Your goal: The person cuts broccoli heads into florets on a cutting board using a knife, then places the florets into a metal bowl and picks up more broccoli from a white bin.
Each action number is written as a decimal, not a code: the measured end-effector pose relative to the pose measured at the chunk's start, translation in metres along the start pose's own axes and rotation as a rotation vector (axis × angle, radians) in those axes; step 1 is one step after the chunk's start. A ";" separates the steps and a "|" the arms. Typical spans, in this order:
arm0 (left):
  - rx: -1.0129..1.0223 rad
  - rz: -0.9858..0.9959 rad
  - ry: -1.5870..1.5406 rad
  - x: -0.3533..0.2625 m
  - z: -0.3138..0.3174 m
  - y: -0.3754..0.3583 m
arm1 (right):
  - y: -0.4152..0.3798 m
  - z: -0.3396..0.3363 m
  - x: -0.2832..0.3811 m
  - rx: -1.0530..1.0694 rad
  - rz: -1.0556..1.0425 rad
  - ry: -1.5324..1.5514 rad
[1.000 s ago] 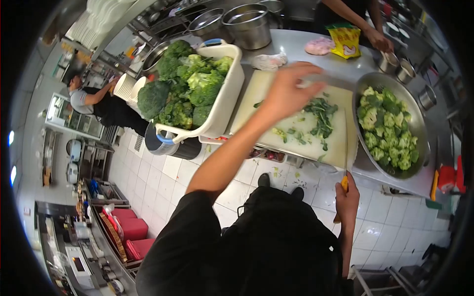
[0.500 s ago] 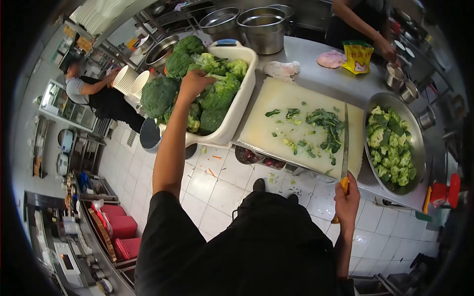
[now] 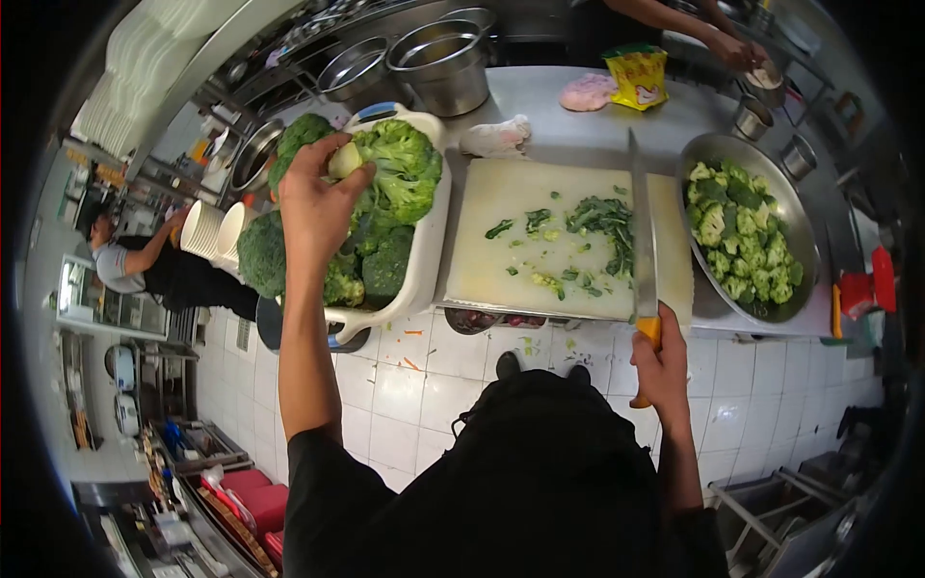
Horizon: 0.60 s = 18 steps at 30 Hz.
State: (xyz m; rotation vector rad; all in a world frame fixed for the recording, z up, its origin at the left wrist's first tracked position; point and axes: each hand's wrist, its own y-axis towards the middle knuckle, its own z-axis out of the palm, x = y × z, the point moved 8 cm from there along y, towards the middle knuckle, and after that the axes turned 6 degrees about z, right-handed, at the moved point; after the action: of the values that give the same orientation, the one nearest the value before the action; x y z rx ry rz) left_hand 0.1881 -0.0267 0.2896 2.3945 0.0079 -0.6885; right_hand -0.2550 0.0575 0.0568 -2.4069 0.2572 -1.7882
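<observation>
While my left hand (image 3: pixel 310 204) grips the broccoli stalk (image 3: pixel 344 162), upper left, crown (image 3: pixel 403 166) pointing right, my right hand (image 3: pixel 665 371) clasps the knife (image 3: pixel 643 236) right of centre

White tiled floor (image 3: pixel 434 385), metal counter (image 3: pixel 540 106), steel shelving (image 3: pixel 159 116), glass-fronted cabinet (image 3: pixel 111 294)

A restaurant kitchen, with steel pots (image 3: pixel 439 67), stacked plates (image 3: pixel 130 82) and aproned workers
</observation>
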 end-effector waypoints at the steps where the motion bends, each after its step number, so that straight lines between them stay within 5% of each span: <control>1: 0.008 0.064 -0.069 -0.012 0.013 -0.002 | 0.003 0.003 0.017 -0.003 -0.041 0.030; 6: 0.159 0.303 -0.154 -0.094 0.123 -0.043 | 0.028 0.016 0.059 -0.133 -0.222 -0.122; 10: 0.162 0.311 -0.277 -0.094 0.220 -0.095 | 0.059 0.037 0.075 -0.163 -0.268 -0.183; 18: 0.232 0.221 -0.312 -0.086 0.251 -0.116 | 0.088 0.071 0.053 -0.133 -0.286 -0.244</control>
State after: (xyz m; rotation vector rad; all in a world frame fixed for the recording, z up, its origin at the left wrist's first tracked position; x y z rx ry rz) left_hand -0.0253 -0.0671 0.0981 2.4264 -0.4833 -0.9922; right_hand -0.1771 -0.0400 0.0675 -2.8482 0.0048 -1.5963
